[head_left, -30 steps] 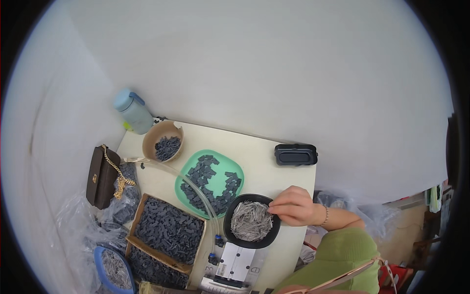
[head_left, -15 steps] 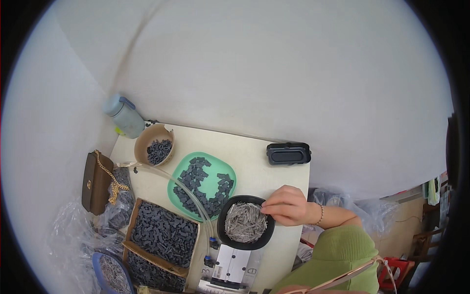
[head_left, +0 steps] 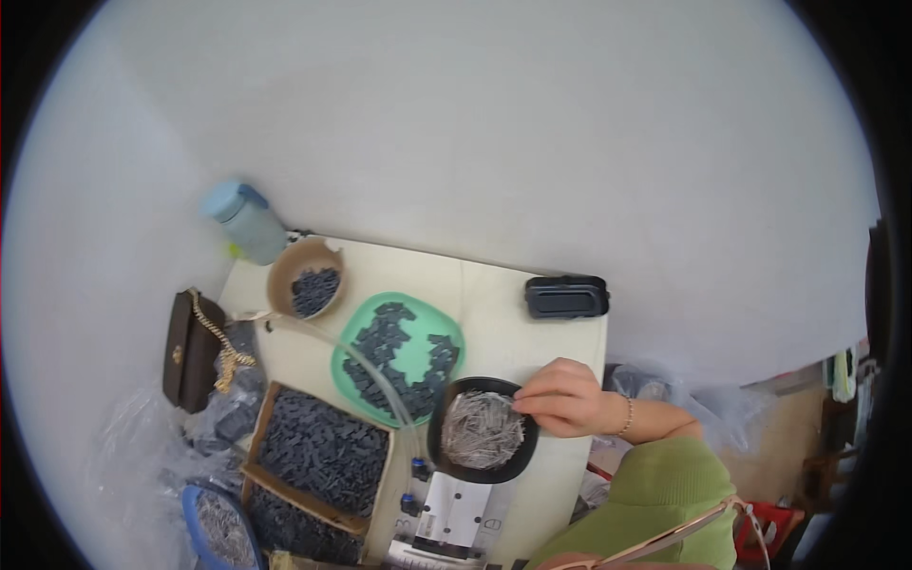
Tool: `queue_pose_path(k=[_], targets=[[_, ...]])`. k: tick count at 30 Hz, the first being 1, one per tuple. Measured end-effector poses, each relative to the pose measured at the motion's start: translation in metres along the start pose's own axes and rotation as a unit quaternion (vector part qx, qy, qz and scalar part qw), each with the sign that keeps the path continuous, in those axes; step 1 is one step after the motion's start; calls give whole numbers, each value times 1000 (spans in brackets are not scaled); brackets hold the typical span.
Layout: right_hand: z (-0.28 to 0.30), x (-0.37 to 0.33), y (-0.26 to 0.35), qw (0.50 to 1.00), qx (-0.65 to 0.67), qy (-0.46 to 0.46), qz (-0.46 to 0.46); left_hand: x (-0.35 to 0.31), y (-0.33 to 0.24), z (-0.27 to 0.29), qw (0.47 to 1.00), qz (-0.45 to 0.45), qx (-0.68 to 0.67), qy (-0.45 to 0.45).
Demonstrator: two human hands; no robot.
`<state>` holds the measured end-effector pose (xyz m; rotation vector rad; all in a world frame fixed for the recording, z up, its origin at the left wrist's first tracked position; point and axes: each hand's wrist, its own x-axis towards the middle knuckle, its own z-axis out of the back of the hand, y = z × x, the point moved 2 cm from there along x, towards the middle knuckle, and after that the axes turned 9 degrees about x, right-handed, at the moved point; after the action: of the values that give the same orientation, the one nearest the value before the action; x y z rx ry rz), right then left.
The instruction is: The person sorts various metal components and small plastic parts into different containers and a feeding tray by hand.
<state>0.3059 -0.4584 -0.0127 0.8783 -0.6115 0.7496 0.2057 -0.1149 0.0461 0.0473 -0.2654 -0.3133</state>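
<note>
My right hand (head_left: pixel 562 399) reaches in from the right, its thumb and fingers pressed together at the right rim of a black bowl (head_left: pixel 525 454). Whatever is between the fingertips, if anything, is too small to make out. Thin silvery metal pins (head_left: pixel 483 429) lie heaped in the bowl. Just below it sits a white fixture plate (head_left: pixel 454 513) with dark dots, joined by blue-collared fittings (head_left: pixel 419 467) to a clear hose (head_left: pixel 375 370). Beyond the bowl, to the left, a green tray (head_left: pixel 418 359) carries scattered dark grey plastic pieces. My left hand is out of sight.
At left stand a cardboard box (head_left: pixel 258 423) of dark grey pieces, a blue tray (head_left: pixel 193 518) of pins and a tan bowl (head_left: pixel 275 288). A blue bottle (head_left: pixel 249 228), a brown chain-strap bag (head_left: pixel 185 356) and a black case (head_left: pixel 567 297) are at the table (head_left: pixel 494 285) edges.
The whole view has shifted slightly, so the tabletop things appear a little further right. My right hand stays at the bowl's right rim with its fingers still pressed together.
</note>
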Motion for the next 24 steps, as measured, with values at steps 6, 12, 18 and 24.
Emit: queue_pose_path(k=[6, 12, 18, 24], targets=[[-1, -1, 2, 999, -5, -28, -18, 25, 10, 75, 999, 36, -9, -38], [-2, -3, 1, 999, -9, -35, -28, 173, 107, 18, 993, 52, -50, -96], [3, -5, -3, 998, 1, -38, -43, 249, 192, -74, 980, 191, 11, 61], [1, -1, -6, 998, 32, -5, -57, 251, 244, -108, 977, 207, -3, 46]])
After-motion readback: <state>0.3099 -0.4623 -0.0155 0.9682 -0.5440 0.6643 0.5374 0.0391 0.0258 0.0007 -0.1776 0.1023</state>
